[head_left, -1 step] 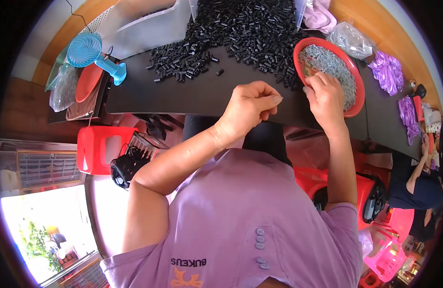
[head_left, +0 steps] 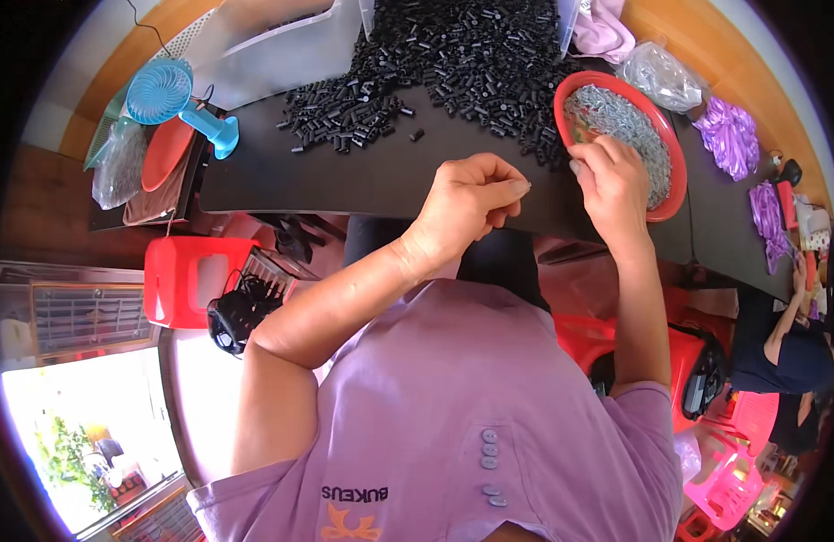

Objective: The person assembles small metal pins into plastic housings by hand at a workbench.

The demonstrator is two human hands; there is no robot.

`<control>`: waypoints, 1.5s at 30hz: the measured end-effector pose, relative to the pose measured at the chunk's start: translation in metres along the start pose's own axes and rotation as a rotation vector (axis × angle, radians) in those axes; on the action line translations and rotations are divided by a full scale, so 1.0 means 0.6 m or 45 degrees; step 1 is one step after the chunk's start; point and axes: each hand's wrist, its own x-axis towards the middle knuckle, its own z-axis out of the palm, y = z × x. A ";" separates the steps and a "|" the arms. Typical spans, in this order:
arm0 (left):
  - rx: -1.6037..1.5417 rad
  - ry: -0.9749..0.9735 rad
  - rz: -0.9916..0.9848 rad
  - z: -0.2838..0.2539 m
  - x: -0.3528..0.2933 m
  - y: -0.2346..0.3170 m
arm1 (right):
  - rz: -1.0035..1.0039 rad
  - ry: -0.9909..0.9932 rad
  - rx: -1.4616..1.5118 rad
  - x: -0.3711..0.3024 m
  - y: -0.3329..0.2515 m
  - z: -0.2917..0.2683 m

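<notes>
My left hand [head_left: 471, 200] is closed in a pinch above the table's front edge, thumb pressed against the curled fingers. A tiny light spot shows at its thumb tip; whether that is a nail or a small part I cannot tell. My right hand [head_left: 613, 191] is also pinched, over the near left side of a red oval bowl [head_left: 678, 185]. What its fingertips hold, if anything, is too small to name. Many small silvery metal pieces [head_left: 629, 117] fill the bowl. Beyond my hands a large heap of short black cylinders [head_left: 471, 68] spreads over the dark table [head_left: 290, 185].
One black cylinder [head_left: 417, 135] lies apart from the heap. A translucent bin [head_left: 281, 63] stands at the back left, beside a blue fan [head_left: 220, 135]. Purple plastic bundles [head_left: 728, 135] and a clear bag [head_left: 662, 76] lie right of the bowl. Another person [head_left: 787, 357] is at the far right.
</notes>
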 end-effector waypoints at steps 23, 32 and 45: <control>1.766 0.705 1.020 -0.161 0.053 -0.008 | 0.866 0.065 1.641 0.044 -0.144 0.115; 1.264 0.471 0.865 -0.157 0.054 -0.016 | 0.850 0.085 1.716 0.040 -0.138 0.119; 0.096 0.264 0.290 -0.117 -0.010 -0.009 | 0.499 0.078 1.181 0.076 -0.174 0.111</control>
